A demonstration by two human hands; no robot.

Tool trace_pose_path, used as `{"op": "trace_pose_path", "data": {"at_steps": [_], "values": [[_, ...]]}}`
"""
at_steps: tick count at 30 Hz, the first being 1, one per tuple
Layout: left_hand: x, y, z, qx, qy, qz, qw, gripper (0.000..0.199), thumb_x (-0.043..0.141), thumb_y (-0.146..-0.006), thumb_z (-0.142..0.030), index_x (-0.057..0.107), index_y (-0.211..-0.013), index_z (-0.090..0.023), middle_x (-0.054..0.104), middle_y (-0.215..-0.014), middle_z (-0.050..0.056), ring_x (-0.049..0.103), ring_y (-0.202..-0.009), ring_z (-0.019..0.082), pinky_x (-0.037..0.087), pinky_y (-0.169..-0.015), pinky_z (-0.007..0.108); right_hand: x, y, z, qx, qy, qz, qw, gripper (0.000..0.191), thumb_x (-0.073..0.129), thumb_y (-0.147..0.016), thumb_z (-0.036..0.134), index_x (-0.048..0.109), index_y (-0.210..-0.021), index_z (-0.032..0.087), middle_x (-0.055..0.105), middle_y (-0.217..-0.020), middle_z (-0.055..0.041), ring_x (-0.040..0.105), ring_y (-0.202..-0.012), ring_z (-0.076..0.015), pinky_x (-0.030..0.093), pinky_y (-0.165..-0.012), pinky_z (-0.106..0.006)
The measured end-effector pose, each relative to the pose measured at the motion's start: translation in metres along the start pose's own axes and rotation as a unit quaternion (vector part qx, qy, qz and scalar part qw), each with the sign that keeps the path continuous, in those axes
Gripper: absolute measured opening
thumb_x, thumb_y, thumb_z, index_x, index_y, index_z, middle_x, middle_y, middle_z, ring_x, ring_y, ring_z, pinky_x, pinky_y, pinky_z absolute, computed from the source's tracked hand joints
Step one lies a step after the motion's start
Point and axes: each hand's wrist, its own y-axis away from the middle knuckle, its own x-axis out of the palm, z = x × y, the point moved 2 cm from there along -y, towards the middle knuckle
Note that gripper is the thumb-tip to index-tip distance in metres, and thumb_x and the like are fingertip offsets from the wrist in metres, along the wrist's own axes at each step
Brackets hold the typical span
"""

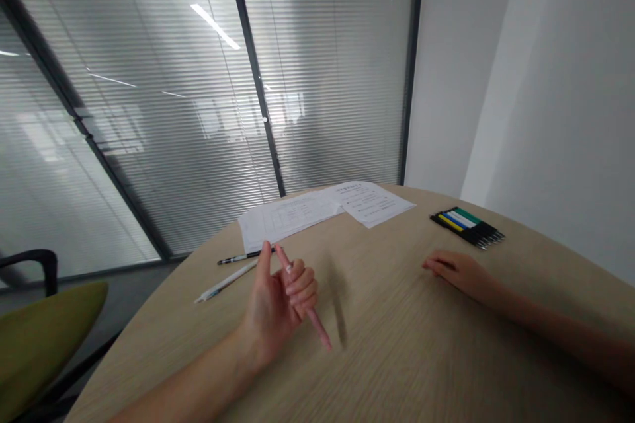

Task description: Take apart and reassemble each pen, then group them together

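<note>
My left hand (285, 304) is raised over the table with the palm turned up. Its fingers are wrapped round a slim pink pen (320, 330), which slants from upper left to lower right, both ends sticking out. The thumb points up beside the pen's upper end. My right hand (459, 271) rests on the tabletop, loosely bent, with a gap between thumb and fingers and nothing seen in it. Behind the left hand lie a white pen (228, 281) and a black pen (241, 258), both partly covered by that hand.
On the round wooden table (387, 357), printed sheets (377, 201) lie at the far side. A flat row of several pens (464, 225) with green, white, blue and yellow parts sits beyond my right hand. A green chair (44, 330) stands left. Glass panels with blinds rise behind.
</note>
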Motion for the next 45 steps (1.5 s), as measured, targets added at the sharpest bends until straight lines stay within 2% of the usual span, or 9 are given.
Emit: {"op": "trace_pose_path", "data": {"at_steps": [6,11,15,21,26,31,34,41,45], "values": [[0.002,0.0,0.017,0.016,-0.045,-0.031,0.998,0.016,0.059,-0.069,-0.025,0.053,-0.057,-0.016,0.056,-0.057,0.001,0.056,-0.059,0.013,0.044,-0.065,0.024,0.022,0.027,0.044,-0.114,-0.031,0.052,0.992,0.024,0.036,-0.082,0.03,0.058,-0.079,0.02,0.06,-0.074,-0.0045,0.055,-0.069,-0.0164,0.04,-0.064,-0.028],[0.003,0.011,0.041,0.002,-0.081,0.009,0.997,0.01,0.063,-0.065,-0.023,0.062,-0.067,-0.014,0.065,-0.091,0.01,0.055,-0.093,0.02,0.035,-0.087,0.029,0.039,0.06,0.09,-0.202,-0.105,0.127,0.966,0.021,0.04,-0.083,0.034,0.058,-0.083,0.024,0.056,-0.07,-0.0017,0.053,-0.063,-0.014,0.039,-0.057,-0.026],[0.0,0.018,0.055,-0.025,-0.06,0.025,0.998,0.012,0.067,-0.061,-0.017,0.064,-0.072,-0.02,0.064,-0.099,0.003,0.049,-0.105,0.018,0.03,-0.092,0.029,0.039,0.069,0.102,-0.202,-0.129,0.137,0.961,0.018,0.043,-0.082,0.033,0.059,-0.079,0.025,0.055,-0.069,-0.0008,0.051,-0.058,-0.0126,0.037,-0.052,-0.025],[-0.005,0.015,0.059,-0.034,-0.045,0.039,0.998,0.009,0.066,-0.064,-0.018,0.063,-0.072,-0.021,0.063,-0.099,0.002,0.046,-0.108,0.018,0.025,-0.096,0.031,0.04,0.069,0.106,-0.168,-0.132,0.122,0.969,0.009,0.052,-0.074,0.022,0.056,-0.066,0.021,0.053,-0.063,0.0007,0.047,-0.054,-0.0106,0.035,-0.049,-0.022],[-0.002,0.01,0.05,-0.014,-0.161,0.048,0.986,0.016,0.059,-0.073,-0.035,0.062,-0.078,-0.02,0.062,-0.099,0.004,0.047,-0.106,0.022,0.031,-0.09,0.034,0.037,0.058,0.098,-0.102,-0.126,0.067,0.985,0.007,0.05,-0.069,0.016,0.051,-0.063,0.018,0.046,-0.057,0.003,0.041,-0.05,-0.0085,0.03,-0.046,-0.02],[-0.01,0.001,0.029,0.028,-0.415,0.014,0.909,0.027,0.061,-0.071,-0.038,0.063,-0.089,-0.019,0.063,-0.078,0.002,0.053,-0.073,0.015,0.037,-0.068,0.026,0.028,0.036,0.069,-0.025,-0.203,0.019,0.979,0.017,0.042,-0.077,0.027,0.047,-0.062,0.018,0.041,-0.054,0.0039,0.038,-0.049,-0.0084,0.029,-0.045,-0.019],[-0.021,-0.007,0.025,0.012,-0.494,0.012,0.869,0.027,0.064,-0.065,-0.036,0.064,-0.086,-0.018,0.059,-0.06,-0.002,0.046,-0.054,0.011,0.035,-0.056,0.023,0.024,0.027,0.056,-0.001,-0.233,0.01,0.972,0.022,0.038,-0.08,0.031,0.046,-0.064,0.018,0.042,-0.056,0.0037,0.039,-0.051,-0.0087,0.03,-0.047,-0.02],[-0.027,-0.011,0.019,0.077,-0.671,-0.059,0.735,0.013,0.062,-0.063,-0.025,0.068,-0.072,-0.017,0.06,-0.058,0.0,0.046,-0.053,0.012,0.031,-0.05,0.021,0.027,0.023,0.047,0.03,-0.203,0.006,0.979,0.03,0.032,-0.084,0.038,0.043,-0.063,0.018,0.043,-0.055,0.003,0.042,-0.051,-0.0101,0.032,-0.048,-0.022],[-0.024,-0.009,0.018,0.083,-0.683,-0.07,0.723,0.015,0.061,-0.065,-0.027,0.07,-0.072,-0.018,0.059,-0.055,-0.001,0.043,-0.05,0.011,0.029,-0.047,0.02,0.026,0.023,0.047,0.032,-0.195,0.005,0.98,0.031,0.033,-0.083,0.039,0.042,-0.061,0.019,0.043,-0.054,0.0034,0.041,-0.05,-0.0098,0.032,-0.048,-0.022]]}}
